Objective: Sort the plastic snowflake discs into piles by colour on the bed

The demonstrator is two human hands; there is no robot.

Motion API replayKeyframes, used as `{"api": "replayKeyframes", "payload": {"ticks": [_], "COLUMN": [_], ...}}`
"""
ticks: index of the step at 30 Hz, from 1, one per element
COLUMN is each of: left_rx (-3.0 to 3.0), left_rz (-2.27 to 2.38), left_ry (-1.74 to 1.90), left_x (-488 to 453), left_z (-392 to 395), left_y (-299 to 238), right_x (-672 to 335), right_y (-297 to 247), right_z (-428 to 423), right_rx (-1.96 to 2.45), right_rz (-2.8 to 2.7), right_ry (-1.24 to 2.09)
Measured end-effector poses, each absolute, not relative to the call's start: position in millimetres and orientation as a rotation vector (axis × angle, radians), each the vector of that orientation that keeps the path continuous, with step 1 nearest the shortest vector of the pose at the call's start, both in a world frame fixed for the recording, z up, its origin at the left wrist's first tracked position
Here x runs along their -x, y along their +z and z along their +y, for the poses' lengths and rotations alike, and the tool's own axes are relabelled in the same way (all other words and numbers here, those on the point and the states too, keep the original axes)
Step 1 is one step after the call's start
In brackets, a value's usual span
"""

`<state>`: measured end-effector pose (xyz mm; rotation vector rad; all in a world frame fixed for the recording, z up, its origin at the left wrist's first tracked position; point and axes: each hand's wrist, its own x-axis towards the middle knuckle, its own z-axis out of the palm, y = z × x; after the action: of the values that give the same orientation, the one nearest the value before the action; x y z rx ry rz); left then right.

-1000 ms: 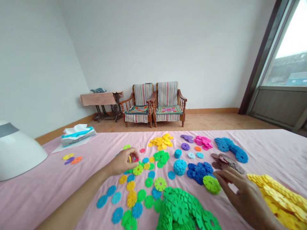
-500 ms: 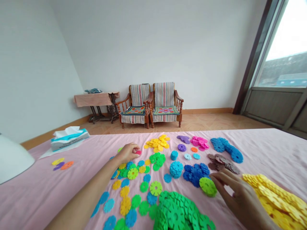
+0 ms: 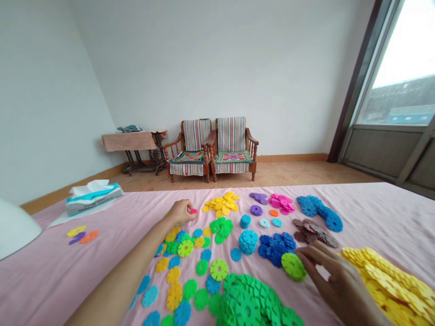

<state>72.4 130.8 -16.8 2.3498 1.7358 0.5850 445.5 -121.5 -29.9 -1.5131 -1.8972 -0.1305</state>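
My left hand (image 3: 180, 213) is reached out over the left part of the pink cloth. Its fingertips are closed on a small red snowflake disc (image 3: 193, 211). Nearer to me on the right, my right hand (image 3: 336, 274) has its thumb and fingers at the edge of lime green snowflake discs (image 3: 293, 266), which look raised and gripped. Just beyond these lie the dark blue discs (image 3: 277, 246). Brown discs (image 3: 314, 232) lie past the right fingers. Mixed green, blue and orange-yellow discs (image 3: 174, 275) are scattered below the left hand, partly behind the forearm.
A large green heap (image 3: 253, 301) sits in front, with yellow discs (image 3: 390, 280) at right. Farther back are yellow (image 3: 222, 203), pink (image 3: 281, 203) and blue (image 3: 319, 212) piles. A tissue box (image 3: 93, 199) and a white rounded object (image 3: 16, 231) stand at left.
My left hand has shifted slightly up and left with the red disc. The right hand stays almost still at the lime green discs. The whole view has moved a little.
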Motion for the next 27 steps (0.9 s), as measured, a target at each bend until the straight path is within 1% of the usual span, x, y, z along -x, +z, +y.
{"api": "replayKeyframes", "payload": {"ticks": [5,10,14,18,23,27], "left_rx": [-2.346,-2.304,-2.281,-2.273,-2.309,-2.339], "left_rz": [1.834,1.81,1.757,1.707,1.503,1.394], "left_ry": [0.681,0.63,0.652,0.7,0.496,0.348], "left_x": [-73,-72,-67,-48,-14,6], "left_z": [146,151,145,123,76,48], "left_y": [-13,-14,-8,9,32,34], "right_x": [-446,-445,-443,-445,-448,-448], "right_y": [-29,-30,-27,-22,-21,-24], "right_z": [-123,-122,-123,-123,-123,-123], "right_rx": [1.516,1.528,1.537,1.517,1.498,1.52], "right_rz": [-1.887,-1.886,-1.886,-1.843,-1.833,-1.848], "right_ry": [-0.143,-0.133,-0.129,-0.178,-0.197,-0.197]}}
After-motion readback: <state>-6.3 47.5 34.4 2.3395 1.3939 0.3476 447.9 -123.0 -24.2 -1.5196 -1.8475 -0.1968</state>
